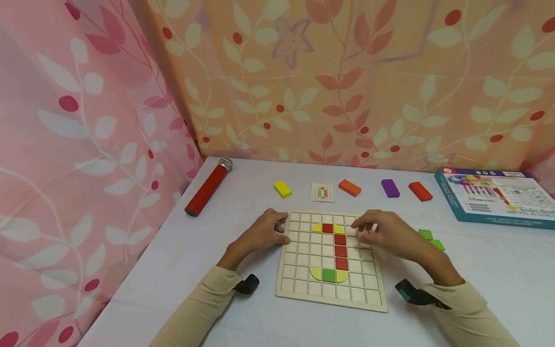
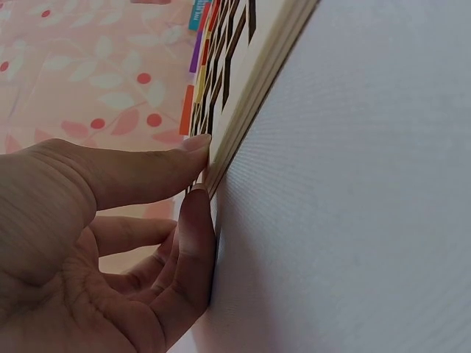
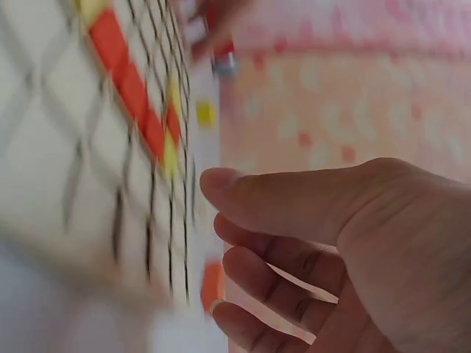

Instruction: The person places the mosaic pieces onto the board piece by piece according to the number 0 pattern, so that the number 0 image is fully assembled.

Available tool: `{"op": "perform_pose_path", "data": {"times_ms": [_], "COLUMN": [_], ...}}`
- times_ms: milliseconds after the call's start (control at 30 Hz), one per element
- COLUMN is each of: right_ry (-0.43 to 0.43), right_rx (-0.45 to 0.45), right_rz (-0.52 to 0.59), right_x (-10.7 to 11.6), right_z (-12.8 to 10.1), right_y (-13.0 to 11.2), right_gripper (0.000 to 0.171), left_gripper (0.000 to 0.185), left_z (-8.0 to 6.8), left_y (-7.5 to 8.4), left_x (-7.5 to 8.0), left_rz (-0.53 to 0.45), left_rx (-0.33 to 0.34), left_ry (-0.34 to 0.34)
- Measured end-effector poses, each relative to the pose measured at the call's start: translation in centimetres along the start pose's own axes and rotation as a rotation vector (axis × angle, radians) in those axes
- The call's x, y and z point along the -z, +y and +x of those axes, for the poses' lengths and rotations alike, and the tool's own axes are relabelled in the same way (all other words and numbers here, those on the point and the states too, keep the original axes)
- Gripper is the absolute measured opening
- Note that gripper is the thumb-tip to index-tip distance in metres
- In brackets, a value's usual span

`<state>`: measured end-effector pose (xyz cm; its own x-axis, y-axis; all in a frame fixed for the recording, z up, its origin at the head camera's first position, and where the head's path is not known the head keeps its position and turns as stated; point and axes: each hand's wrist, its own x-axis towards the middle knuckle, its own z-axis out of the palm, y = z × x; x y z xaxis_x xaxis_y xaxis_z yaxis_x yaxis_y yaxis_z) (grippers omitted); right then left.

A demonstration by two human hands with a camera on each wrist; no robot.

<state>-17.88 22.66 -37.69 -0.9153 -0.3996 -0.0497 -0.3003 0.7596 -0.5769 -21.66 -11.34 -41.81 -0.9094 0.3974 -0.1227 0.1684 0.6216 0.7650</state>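
A pale wooden grid board [image 1: 299,260] lies flat in the middle of the table. On it, several red squares [image 1: 341,251], a green square [image 1: 329,275] and yellow rounded corner pieces [image 1: 315,274] form a shape like a curved letter. My left hand [image 1: 260,233] holds the board's left edge; in the left wrist view the thumb [image 2: 158,176] and a curled finger meet at that edge. Over the board's right side hovers my right hand [image 1: 388,233], fingers loosely bent, with nothing between the thumb [image 3: 283,198] and fingertips in the right wrist view.
Behind the board lie a small pattern card [image 1: 318,191] and yellow [image 1: 283,189], orange [image 1: 350,188], purple [image 1: 390,188] and red [image 1: 420,191] blocks. Green tiles [image 1: 426,234] sit beside my right forearm. A red microphone [image 1: 208,189] lies left; a flat box [image 1: 498,197] lies right.
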Motion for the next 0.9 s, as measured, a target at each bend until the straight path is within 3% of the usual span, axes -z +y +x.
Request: {"op": "perform_pose_path", "data": {"times_ms": [200, 433, 633, 900], "right_ry": [0.032, -0.010, -0.045, -0.052], "right_rx": [-0.174, -0.276, -0.292, -0.321], "right_rz": [-0.048, -0.052, -0.039, -0.034], "right_x": [3.3, 5.7, 6.2, 6.5], "right_z": [-1.2, -3.0, -4.0, -4.2], "right_y": [5.4, 10.2, 12.2, 12.9], "right_gripper": [0.042, 0.050, 0.051, 0.048], "left_gripper": [0.080, 0.080, 0.081, 0.081], "left_z": [-0.1, -0.1, -0.1, -0.1], "left_y": [0.0, 0.1, -0.1, -0.2], "left_x": [0.0, 0.1, 0.1, 0.0], "left_rz": [-0.010, -0.015, -0.016, -0.020], "left_rx": [0.001, 0.003, 0.005, -0.013], "left_ry": [-0.003, -0.007, -0.007, -0.007]}}
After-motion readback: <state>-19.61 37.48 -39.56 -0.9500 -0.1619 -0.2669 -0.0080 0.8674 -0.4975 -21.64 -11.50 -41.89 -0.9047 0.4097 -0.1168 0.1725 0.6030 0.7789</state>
